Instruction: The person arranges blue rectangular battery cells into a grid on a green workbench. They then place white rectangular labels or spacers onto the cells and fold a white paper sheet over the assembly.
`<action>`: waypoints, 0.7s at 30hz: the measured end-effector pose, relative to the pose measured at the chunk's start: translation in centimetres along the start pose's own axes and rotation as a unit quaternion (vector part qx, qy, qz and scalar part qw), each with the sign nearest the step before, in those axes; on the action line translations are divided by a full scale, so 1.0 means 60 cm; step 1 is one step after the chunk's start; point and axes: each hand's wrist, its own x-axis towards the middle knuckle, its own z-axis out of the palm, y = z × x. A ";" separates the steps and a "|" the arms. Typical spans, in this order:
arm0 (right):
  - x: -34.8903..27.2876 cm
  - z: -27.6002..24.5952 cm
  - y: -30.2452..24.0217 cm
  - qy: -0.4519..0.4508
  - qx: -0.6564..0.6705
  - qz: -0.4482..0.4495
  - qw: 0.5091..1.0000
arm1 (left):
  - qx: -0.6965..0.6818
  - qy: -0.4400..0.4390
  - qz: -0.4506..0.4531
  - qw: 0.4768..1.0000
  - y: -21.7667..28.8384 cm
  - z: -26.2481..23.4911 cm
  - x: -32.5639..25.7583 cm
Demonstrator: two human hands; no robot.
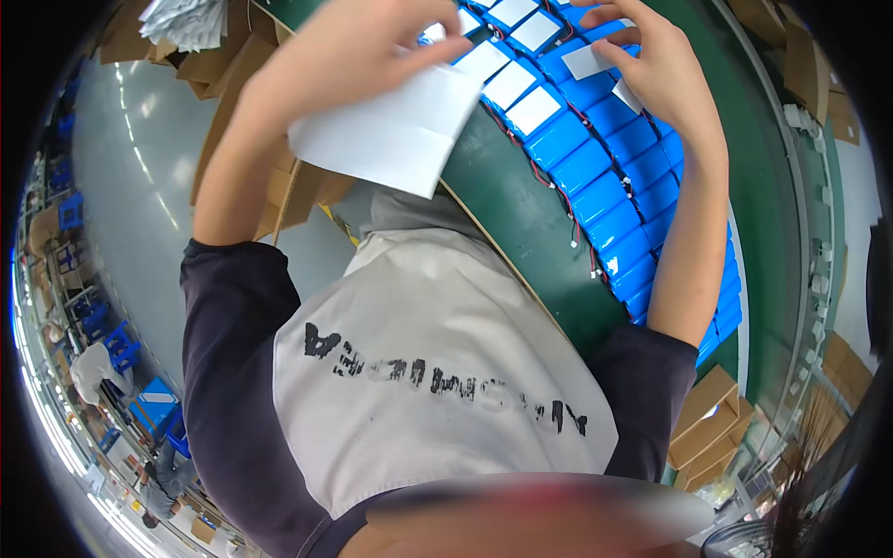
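Your left hand [349, 46] grips the white label sheet [391, 126] beside the blue battery packs [595, 186]; your right hand [651, 65] pinches a small white label [588, 61] over them

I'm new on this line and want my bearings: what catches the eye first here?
Rows of bright blue rectangular battery packs run diagonally down the green bench, several topped with white labels. The left hand holds a white backing sheet at upper centre; the right hand pinches a small white label.
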 end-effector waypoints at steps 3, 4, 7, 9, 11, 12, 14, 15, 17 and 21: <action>0.004 0.011 0.015 -0.010 -0.012 -0.038 0.999 | 0.017 -0.055 0.009 0.998 -0.003 0.068 0.014; 0.008 0.011 0.006 -0.015 -0.007 -0.036 0.999 | 0.010 -0.048 0.004 0.999 0.000 0.082 0.016; 0.024 0.023 -0.008 -0.035 0.015 0.007 0.999 | 0.008 -0.023 0.000 1.000 0.004 0.114 0.020; 0.030 0.026 -0.009 -0.045 0.015 0.030 0.998 | 0.005 -0.020 -0.001 1.000 0.005 0.123 0.022; 0.034 0.029 -0.004 -0.052 -0.001 0.036 0.998 | 0.018 -0.023 -0.002 1.000 0.005 0.137 0.029; 0.035 0.031 0.000 -0.053 0.001 0.037 0.998 | 0.040 0.002 0.008 0.999 0.008 0.147 0.032; 0.035 0.034 0.012 -0.056 0.005 0.039 0.998 | 0.084 0.051 0.030 0.995 0.013 0.167 0.037; 0.036 0.035 0.019 -0.054 0.003 0.035 0.998 | 0.109 0.020 0.010 0.994 0.014 0.176 0.043; 0.036 0.038 0.029 -0.049 0.002 0.029 0.998 | 0.158 -0.043 -0.029 0.986 0.016 0.185 0.054; 0.022 0.012 -0.038 0.014 -0.040 0.049 0.998 | 0.117 -0.054 -0.003 0.992 0.019 0.156 0.061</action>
